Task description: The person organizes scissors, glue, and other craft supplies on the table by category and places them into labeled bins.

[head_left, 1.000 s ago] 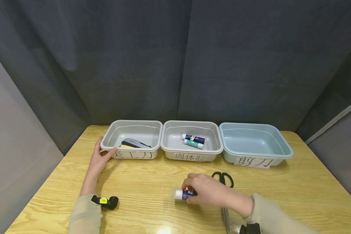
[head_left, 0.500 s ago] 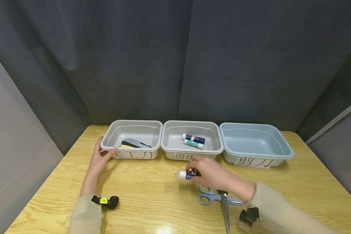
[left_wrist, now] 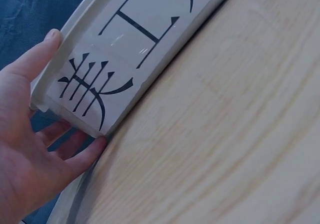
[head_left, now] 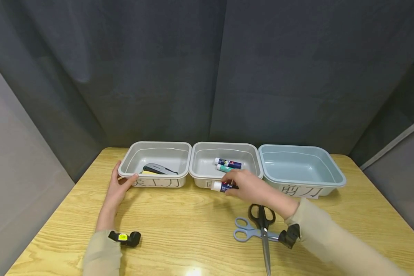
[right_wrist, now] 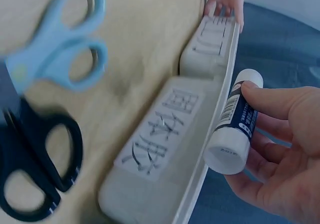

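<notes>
In the head view my right hand (head_left: 246, 186) pinches a dark blue glue stick (head_left: 223, 186) with white ends, held at the front rim of the middle grey bin (head_left: 200, 179). The right wrist view shows the thumb on the glue stick's (right_wrist: 240, 108) barcode side and the fingers behind it. Two more glue sticks lie inside that bin, one blue (head_left: 229, 163) and one green (head_left: 224, 168). My left hand (head_left: 117, 189) grips the near left corner of the left grey bin (head_left: 184, 177), thumb at the rim (left_wrist: 52, 36) and fingers curled against its end. A utility knife (head_left: 158, 168) lies in this bin.
To the right stands a light blue bin (head_left: 303, 182), side by side with the grey ones. Black-handled scissors (head_left: 262, 218) lie across blue-handled scissors (head_left: 246, 230) on the wooden table (head_left: 165, 237), under my right forearm. A dark curtain (head_left: 158, 76) hangs behind.
My right hand has carried the glue stick away from me, from over the table to the middle bin's front rim, uncovering the two scissors. The left hand has stayed at its bin.
</notes>
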Demonstrator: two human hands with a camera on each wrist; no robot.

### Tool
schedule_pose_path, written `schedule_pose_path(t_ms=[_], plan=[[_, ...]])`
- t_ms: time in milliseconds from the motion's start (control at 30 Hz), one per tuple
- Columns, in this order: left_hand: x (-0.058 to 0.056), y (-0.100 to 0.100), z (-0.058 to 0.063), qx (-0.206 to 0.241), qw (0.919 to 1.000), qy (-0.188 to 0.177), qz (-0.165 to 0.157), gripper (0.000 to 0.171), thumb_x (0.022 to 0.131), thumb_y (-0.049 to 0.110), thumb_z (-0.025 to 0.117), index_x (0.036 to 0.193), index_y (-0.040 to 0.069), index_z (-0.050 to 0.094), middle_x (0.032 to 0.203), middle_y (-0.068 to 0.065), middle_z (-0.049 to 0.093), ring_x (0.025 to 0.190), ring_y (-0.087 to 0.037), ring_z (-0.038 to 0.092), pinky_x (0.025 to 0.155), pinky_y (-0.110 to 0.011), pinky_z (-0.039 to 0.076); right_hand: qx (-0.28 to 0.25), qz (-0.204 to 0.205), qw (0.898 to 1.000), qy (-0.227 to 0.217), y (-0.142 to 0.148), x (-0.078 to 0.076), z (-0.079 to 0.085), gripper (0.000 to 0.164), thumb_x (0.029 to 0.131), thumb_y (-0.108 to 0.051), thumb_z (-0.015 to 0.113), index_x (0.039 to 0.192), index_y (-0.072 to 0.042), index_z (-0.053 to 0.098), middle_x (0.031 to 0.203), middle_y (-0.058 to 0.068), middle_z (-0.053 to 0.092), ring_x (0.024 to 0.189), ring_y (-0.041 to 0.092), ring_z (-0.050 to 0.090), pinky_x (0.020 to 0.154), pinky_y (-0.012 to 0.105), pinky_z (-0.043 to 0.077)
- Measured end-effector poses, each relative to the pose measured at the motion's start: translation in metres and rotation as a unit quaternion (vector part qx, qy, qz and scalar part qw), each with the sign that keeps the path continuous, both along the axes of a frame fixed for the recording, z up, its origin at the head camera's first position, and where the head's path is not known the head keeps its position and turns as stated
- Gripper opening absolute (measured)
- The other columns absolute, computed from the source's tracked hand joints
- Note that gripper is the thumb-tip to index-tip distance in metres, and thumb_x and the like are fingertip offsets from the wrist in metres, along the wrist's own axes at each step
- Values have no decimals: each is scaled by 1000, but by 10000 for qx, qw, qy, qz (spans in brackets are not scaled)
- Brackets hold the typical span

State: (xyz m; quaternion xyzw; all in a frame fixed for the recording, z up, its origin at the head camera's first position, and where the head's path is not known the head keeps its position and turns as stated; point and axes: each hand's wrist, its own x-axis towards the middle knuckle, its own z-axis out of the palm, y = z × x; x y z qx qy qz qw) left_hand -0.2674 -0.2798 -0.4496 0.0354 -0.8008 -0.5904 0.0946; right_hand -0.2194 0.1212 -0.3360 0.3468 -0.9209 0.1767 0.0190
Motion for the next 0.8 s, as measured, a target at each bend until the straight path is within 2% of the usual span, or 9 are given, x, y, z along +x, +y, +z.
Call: schedule_pose_path(t_ms=[133,300,500,633,800], plan=[[0,-1,-1,78,10000,22,-5,81,77,36,60,137,30,5,128,-14,24,105,-19,39,77,-18,42,-34,-144,9999,57,2,-13,4,26,73,-19,66,96,-7,60,85,-1,57,72,9,52,60,20,44],[5,6,8,92,9999,-76,84,83,75,38,61,137,30,6,129,-16,23,110,-29,33,82,-24,40,-147,-521,9984,163,4,-31,6,27,72,-18,68,95,-8,60,83,0,58,71,10,52,62,24,45],[7,6,9,55,9998,-169,27,84,76,40,60,137,28,4,130,-13,23,110,-25,35,79,-17,39,-304,-741,9968,16,7,-50,5,29,73,-17,67,99,-6,58,85,3,59,75,13,54,65,28,46],[8,6,9,88,9997,-210,69,83,76,39,60,136,33,3,131,-11,23,111,-23,34,78,-13,37,-354,-894,9953,-70,7,-59,4,26,72,-17,68,96,-8,58,82,2,58,74,14,53,63,27,45],[9,6,10,-2,9998,-135,154,82,76,39,60,135,35,4,132,-12,24,112,-24,34,85,-23,36,-325,-1005,9941,-243,5,-70,-3,24,70,-17,69,91,-9,60,80,1,59,73,13,53,65,28,45]])
